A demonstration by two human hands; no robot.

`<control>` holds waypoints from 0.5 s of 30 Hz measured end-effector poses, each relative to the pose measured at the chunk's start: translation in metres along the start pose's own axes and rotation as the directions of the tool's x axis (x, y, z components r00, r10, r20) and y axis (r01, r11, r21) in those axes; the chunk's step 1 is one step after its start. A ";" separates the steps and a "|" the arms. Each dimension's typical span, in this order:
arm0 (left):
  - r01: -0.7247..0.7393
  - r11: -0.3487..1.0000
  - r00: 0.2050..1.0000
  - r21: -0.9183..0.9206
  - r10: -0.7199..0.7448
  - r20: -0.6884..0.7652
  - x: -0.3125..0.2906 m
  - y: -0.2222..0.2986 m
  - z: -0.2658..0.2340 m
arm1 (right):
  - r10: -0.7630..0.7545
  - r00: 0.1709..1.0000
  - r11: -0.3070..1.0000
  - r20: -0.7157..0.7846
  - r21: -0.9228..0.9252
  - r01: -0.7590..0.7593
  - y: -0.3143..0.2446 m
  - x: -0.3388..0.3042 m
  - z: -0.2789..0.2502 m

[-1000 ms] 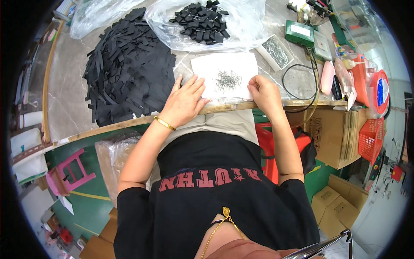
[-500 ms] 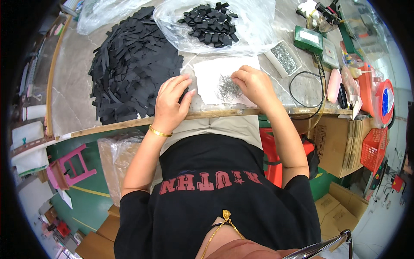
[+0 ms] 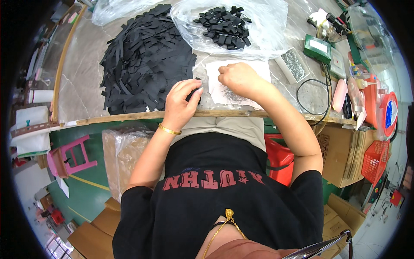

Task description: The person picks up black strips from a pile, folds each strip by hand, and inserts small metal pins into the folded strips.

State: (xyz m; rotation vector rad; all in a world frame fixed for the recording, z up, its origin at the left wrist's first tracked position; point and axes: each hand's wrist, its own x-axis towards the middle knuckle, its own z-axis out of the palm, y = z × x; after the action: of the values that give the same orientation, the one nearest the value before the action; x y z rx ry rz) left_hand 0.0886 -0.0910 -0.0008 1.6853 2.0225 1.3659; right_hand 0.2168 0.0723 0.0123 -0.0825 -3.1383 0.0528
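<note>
My left hand [image 3: 182,102] is at the table's front edge, beside a large heap of black fabric strips [image 3: 146,64]. Its thumb and fingers pinch a black strip [image 3: 192,94], of which only bits show. Over a white sheet of paper [image 3: 214,74], my right hand [image 3: 238,79] is closed, fingertips pointing toward the left hand. What it holds, if anything, is too small or hidden to make out. Thin metal pins [image 3: 230,96] lie scattered on the paper, partly covered by the right hand and wrist.
Behind the paper, a clear plastic bag [image 3: 269,36] carries a pile of folded black loops [image 3: 224,29]. A white box of metal pins [image 3: 293,65] stands to the right, near a green device [image 3: 318,46] with a looping black cable [image 3: 298,91]. A wooden strip [image 3: 142,115] edges the table.
My right hand has moved left and up from the pins, turning its back upward. The left hand keeps its pinch near the edge. The whole view has shifted slightly.
</note>
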 end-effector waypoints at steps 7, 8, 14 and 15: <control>0.023 1.000 1.000 -0.010 -0.023 -0.016 -0.003 -0.003 0.001 | -0.124 0.984 0.974 0.130 -0.174 0.146 -0.014 0.009 -0.003; 0.021 1.000 1.000 -0.014 -0.021 -0.018 -0.002 -0.003 0.002 | -0.144 0.979 0.962 0.143 -0.211 0.172 -0.014 0.009 -0.004; 0.033 0.998 0.996 -0.056 -0.037 -0.076 0.004 -0.002 0.009 | -0.052 0.998 0.998 -0.028 0.043 0.053 0.005 -0.001 0.008; 0.031 0.998 0.996 -0.057 -0.036 -0.078 0.005 0.001 0.010 | -0.052 0.998 0.998 -0.028 0.041 0.053 0.009 -0.006 0.008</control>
State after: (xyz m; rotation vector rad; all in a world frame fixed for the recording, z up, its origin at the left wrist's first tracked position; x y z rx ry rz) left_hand 0.0937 -0.0812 -0.0039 1.5912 2.0244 1.4855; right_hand 0.2233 0.0803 0.0041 -0.0004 -3.1086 0.1155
